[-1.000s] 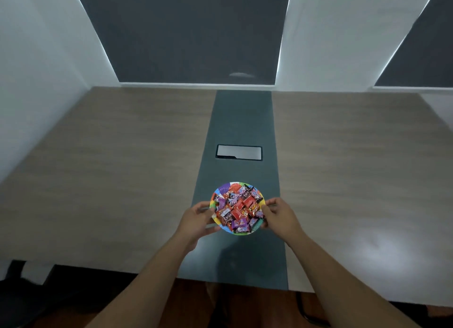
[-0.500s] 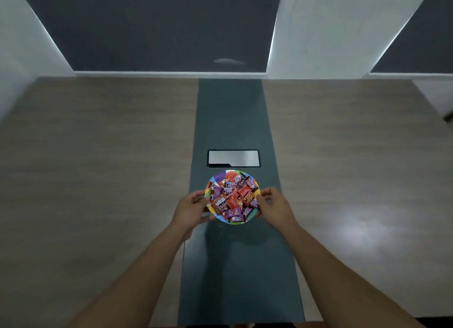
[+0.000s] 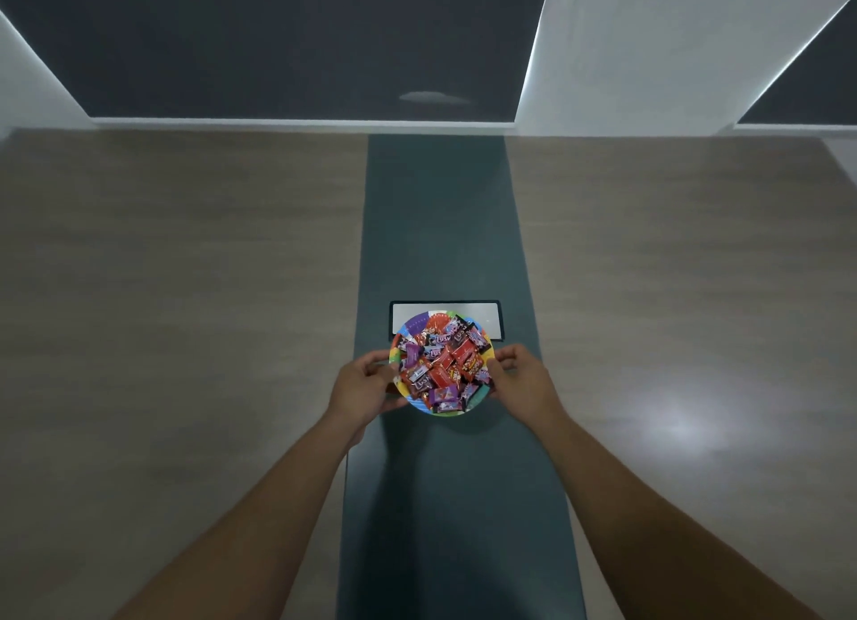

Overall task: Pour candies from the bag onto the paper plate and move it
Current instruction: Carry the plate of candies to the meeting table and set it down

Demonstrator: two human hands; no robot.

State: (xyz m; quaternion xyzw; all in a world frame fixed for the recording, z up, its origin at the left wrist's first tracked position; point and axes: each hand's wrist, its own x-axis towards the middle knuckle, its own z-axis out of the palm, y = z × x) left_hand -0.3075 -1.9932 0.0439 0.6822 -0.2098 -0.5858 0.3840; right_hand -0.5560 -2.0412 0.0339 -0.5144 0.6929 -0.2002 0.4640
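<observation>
Both hands (image 3: 364, 385) (image 3: 524, 380) grip paper plate (image 3: 414, 326) rim, overlapping panel (image 3: 492, 319)

Wood table (image 3: 185, 295), dark centre strip (image 3: 440, 225); plate (image 3: 417, 327) perhaps resting.

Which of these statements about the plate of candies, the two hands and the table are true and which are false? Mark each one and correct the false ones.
1. Both hands hold the paper plate by opposite edges. True: the left hand is on its left rim and the right hand on its right rim.
2. The plate is empty. False: it is heaped with wrapped candies, mostly red and purple.
3. The plate is over the dark centre strip of the table. True.
4. A candy bag lies beside the plate. False: no bag is in view.
5. The plate's far edge overlaps the rectangular panel set into the strip. True.
</observation>
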